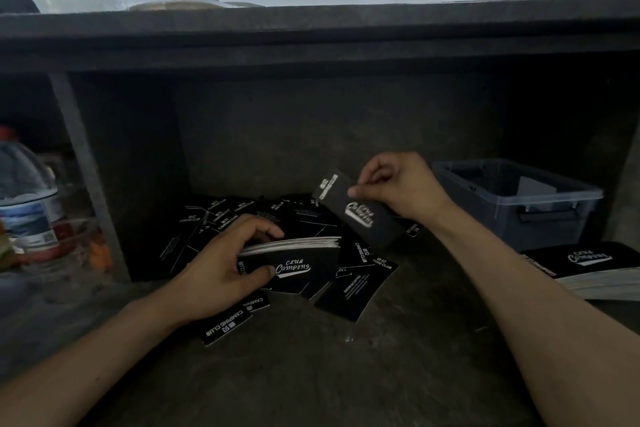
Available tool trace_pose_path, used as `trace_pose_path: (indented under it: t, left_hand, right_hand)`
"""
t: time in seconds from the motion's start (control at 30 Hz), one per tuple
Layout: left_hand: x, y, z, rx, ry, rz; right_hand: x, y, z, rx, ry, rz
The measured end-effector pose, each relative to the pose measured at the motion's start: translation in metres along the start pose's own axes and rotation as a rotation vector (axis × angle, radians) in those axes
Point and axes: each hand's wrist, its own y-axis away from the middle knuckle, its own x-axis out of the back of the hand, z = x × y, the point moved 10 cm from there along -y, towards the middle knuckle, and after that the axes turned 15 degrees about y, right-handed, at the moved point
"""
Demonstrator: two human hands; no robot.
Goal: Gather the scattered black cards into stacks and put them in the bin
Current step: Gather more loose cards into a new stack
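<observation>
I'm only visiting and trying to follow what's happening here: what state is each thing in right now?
left hand, fingers curled round the stack of cards
stack of cards, gripped, edges roughly aligned
right hand, pinches the single card
single card, lifted and tilted, print facing up
loose cards, scattered and overlapping on the surface
bin, open, no lid on
second stack, lying flat beside the bin
bottle, upright, red cap on

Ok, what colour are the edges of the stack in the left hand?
White; the stack has black faces. Head view.
</observation>
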Motion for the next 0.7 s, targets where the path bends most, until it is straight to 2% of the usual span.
trace_pose_path:
  t: [0.07, 0.13, 0.2, 0.23, 0.3, 0.37, 0.4, 0.47, 0.5, 0.57, 0.7]
  left_hand:
    - [0.002, 0.0, -0.004, 0.046, 0.014, 0.017]
    - [0.001, 0.0, -0.007, 0.072, 0.056, 0.009]
    - [-0.002, 0.001, -0.009, 0.088, 0.127, -0.02]
    - [-0.004, 0.001, -0.009, 0.102, 0.177, -0.032]
    - [-0.004, 0.0, -0.009, 0.103, 0.202, -0.033]
    - [-0.002, 0.0, -0.007, 0.082, 0.135, -0.019]
    - [-0.003, 0.0, -0.006, 0.074, 0.107, -0.023]
    - [-0.004, 0.0, -0.003, 0.059, 0.059, -0.035]
    - [-0.003, -0.001, -0.002, 0.049, 0.037, -0.033]
    - [-0.001, -0.001, 0.0, 0.029, 0.008, -0.028]
    - [-0.003, -0.002, 0.003, 0.01, -0.027, -0.028]
  right_hand:
    - [-0.031, 0.007, -0.014, 0.059, 0.0, -0.184]
    - [-0.074, 0.021, -0.019, 0.065, -0.038, -0.441]
    - [-0.094, 0.026, -0.019, 0.017, -0.231, -0.564]
    - [-0.092, 0.019, -0.015, -0.033, -0.36, -0.531]
    - [-0.066, -0.005, 0.016, -0.174, -0.469, -0.288]
    - [-0.038, -0.018, 0.052, -0.211, -0.165, -0.065]
    - [-0.037, -0.019, 0.064, -0.172, 0.084, -0.074]
    - [-0.068, -0.01, 0.082, -0.068, 0.491, -0.3]
    - [-0.083, -0.005, 0.092, -0.065, 0.612, -0.406]
    - [-0.087, -0.006, 0.1, -0.112, 0.718, -0.467]
    - [-0.052, -0.019, 0.088, -0.169, 0.908, -0.389]
